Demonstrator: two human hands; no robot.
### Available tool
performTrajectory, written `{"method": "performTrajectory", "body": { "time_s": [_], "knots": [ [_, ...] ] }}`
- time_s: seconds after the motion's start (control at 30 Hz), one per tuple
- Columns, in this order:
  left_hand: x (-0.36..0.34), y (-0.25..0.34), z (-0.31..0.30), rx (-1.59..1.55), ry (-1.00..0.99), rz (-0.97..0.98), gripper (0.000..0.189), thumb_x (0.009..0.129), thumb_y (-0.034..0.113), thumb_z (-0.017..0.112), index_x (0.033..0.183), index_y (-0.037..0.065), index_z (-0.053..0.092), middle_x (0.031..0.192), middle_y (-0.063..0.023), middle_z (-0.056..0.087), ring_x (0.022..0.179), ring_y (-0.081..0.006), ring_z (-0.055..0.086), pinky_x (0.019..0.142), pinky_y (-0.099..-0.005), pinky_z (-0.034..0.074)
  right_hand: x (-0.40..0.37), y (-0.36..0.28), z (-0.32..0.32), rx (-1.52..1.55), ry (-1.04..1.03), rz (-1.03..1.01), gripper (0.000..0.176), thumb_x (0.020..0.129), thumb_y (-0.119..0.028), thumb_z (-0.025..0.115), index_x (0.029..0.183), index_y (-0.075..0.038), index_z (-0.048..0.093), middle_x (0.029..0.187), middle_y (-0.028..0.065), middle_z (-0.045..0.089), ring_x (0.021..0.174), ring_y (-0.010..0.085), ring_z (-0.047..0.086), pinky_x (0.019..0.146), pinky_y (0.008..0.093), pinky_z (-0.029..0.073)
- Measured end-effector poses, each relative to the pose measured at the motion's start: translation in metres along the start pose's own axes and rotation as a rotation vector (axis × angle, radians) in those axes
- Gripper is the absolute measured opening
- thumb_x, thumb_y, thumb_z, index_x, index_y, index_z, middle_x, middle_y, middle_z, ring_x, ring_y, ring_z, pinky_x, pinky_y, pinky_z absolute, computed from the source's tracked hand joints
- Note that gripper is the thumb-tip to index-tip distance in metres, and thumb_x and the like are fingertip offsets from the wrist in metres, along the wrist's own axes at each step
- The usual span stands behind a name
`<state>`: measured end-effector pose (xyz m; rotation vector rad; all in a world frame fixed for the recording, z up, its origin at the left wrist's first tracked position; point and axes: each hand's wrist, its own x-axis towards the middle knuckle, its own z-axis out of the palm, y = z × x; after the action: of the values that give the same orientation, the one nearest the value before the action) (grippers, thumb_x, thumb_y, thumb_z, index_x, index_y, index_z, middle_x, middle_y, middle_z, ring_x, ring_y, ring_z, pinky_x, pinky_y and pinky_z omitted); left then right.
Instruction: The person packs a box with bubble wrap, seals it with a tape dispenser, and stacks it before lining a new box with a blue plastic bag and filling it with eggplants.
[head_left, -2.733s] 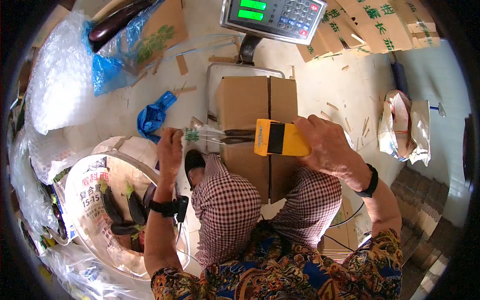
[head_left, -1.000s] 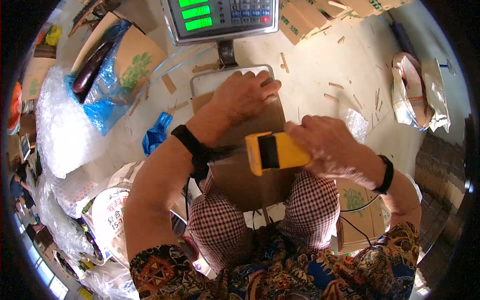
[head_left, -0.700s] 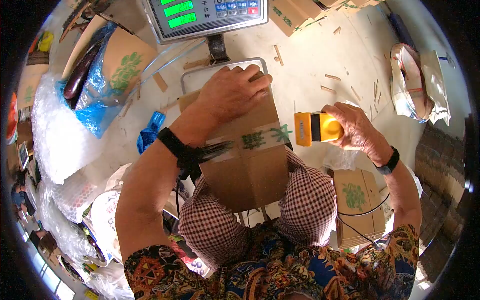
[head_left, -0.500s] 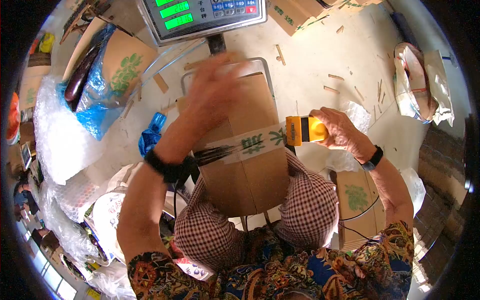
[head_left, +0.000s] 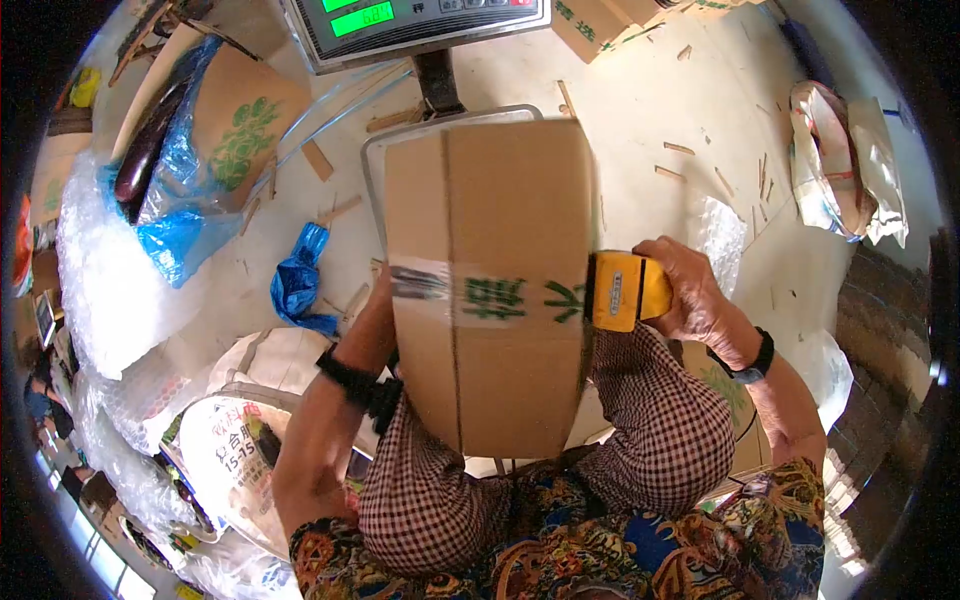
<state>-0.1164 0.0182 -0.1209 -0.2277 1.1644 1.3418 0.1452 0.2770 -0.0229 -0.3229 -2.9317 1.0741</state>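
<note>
A closed brown cardboard box (head_left: 520,390) stands between my knees, over the metal scale platform. Clear tape runs across it over green lettering. My left hand (head_left: 381,312) is against the box's left side, its fingers hidden behind the cardboard; it appears to hold the box. In my right hand (head_left: 692,292) is a yellow tape dispenser (head_left: 616,290), gripped by its right end. The dispenser's other end presses at the box's right edge, where the tape strip ends. Whether the tape is still joined to the roll cannot be made out.
A scale display (head_left: 420,30) on a post (head_left: 437,82) rises behind the box. Blue plastic (head_left: 300,285) lies on the floor to the left, near a white sack (head_left: 225,450). Further left, an eggplant (head_left: 150,175) rests in a carton (head_left: 255,120). Cardboard scraps (head_left: 670,173) are scattered around.
My left hand has come down from above the box's far end to its left side. The box now stands more upright. My right hand and dispenser have shifted slightly right and toward me.
</note>
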Motion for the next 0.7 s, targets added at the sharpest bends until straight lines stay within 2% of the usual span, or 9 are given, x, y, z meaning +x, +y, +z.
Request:
{"method": "performTrajectory", "body": {
  "time_s": [0.13,0.23,0.27,0.33,0.37,0.4,0.47,0.57,0.7],
  "knots": [
    [0.02,-0.001,-0.018,0.077,-0.025,0.116,0.06,0.097,0.048,0.034,0.136,0.003,0.042,0.133,-0.0179,0.05,0.126,-0.0257,0.044,0.104,-0.0346,0.033,0.031,-0.048,-0.033,-0.205,-0.109,0.042,0.05,0.064,-0.015,0.071,0.108,-0.006,0.049,0.082,0.0134,0.056,0.075,0.035,0.059,0.062,0.0426,0.048],
    [0.049,0.002,-0.062,0.339,-0.017,0.276,0.062,0.097,0.05,0.033,0.137,0.003,0.041,0.135,-0.018,0.048,0.127,-0.0253,0.043,0.104,-0.0345,0.033,0.05,-0.072,-0.015,-0.266,-0.119,0.041,0.054,0.062,-0.017,0.073,0.109,-0.005,0.049,0.087,0.0162,0.058,0.078,0.036,0.061,0.067,0.0436,0.051],
    [0.043,0.004,-0.075,0.351,-0.002,0.28,0.062,0.097,0.05,0.033,0.137,0.003,0.041,0.135,-0.018,0.048,0.127,-0.0253,0.043,0.104,-0.0345,0.033,0.059,-0.084,-0.009,-0.285,-0.121,0.026,0.052,0.063,-0.018,0.073,0.108,-0.005,0.049,0.087,0.0166,0.058,0.079,0.0359,0.062,0.067,0.044,0.052],
    [-0.009,0.037,-0.056,0.391,0.25,0.382,0.061,0.099,0.048,0.031,0.137,0.002,0.041,0.14,-0.0124,0.045,0.132,-0.0237,0.038,0.106,-0.0412,0.031,0.084,-0.113,0.006,-0.286,-0.171,0.057,0.051,0.063,-0.018,0.072,0.107,-0.004,0.05,0.088,0.0175,0.059,0.08,0.0358,0.063,0.066,0.0443,0.053],
    [-0.045,0.049,-0.026,0.544,0.271,0.468,0.061,0.098,0.047,0.031,0.138,0.001,0.039,0.137,-0.0159,0.046,0.127,-0.0252,0.042,0.104,-0.0325,0.032,0.099,-0.126,0.012,-0.319,-0.223,0.081,0.05,0.064,-0.018,0.072,0.105,-0.003,0.05,0.089,0.0184,0.06,0.081,0.0358,0.064,0.065,0.0447,0.053],
    [-0.043,0.04,-0.027,0.39,0.211,0.46,0.053,0.1,0.04,0.034,0.138,0.003,0.04,0.14,-0.0188,0.042,0.13,-0.0301,0.039,0.106,-0.0337,0.031,0.112,-0.139,0.021,-0.314,-0.215,0.061,0.05,0.064,-0.018,0.072,0.105,-0.003,0.05,0.089,0.0184,0.06,0.081,0.0358,0.064,0.065,0.0447,0.053],
    [-0.028,0.017,-0.054,1.064,0.401,0.736,0.049,0.1,0.032,0.037,0.137,0.002,0.039,0.138,-0.0225,0.042,0.124,-0.0341,0.045,0.102,-0.0346,0.037,0.131,-0.157,0.04,-0.434,-0.274,0.053,0.057,0.063,-0.022,0.076,0.107,0.0,0.049,0.086,0.0169,0.061,0.075,0.0338,0.064,0.062,0.0431,0.053],
    [-0.047,0.026,-0.025,1.257,0.378,0.811,0.049,0.099,0.031,0.039,0.136,0.0,0.039,0.135,-0.028,0.041,0.119,-0.0392,0.048,0.099,-0.0372,0.04,0.143,-0.163,0.05,-0.416,-0.321,-0.032,0.057,0.063,-0.023,0.077,0.107,0.001,0.049,0.084,0.0178,0.061,0.076,0.0342,0.064,0.063,0.0431,0.053],
    [-0.023,0.01,-0.06,1.417,0.457,1.028,0.054,0.098,0.037,0.037,0.138,0.0,0.037,0.137,-0.0279,0.04,0.121,-0.0415,0.046,0.101,-0.0399,0.038,0.132,-0.15,0.038,-0.307,-0.199,-0.101,0.056,0.065,-0.023,0.077,0.107,0.001,0.049,0.083,0.0179,0.061,0.076,0.0347,0.064,0.064,0.0428,0.053]
  ]
}}
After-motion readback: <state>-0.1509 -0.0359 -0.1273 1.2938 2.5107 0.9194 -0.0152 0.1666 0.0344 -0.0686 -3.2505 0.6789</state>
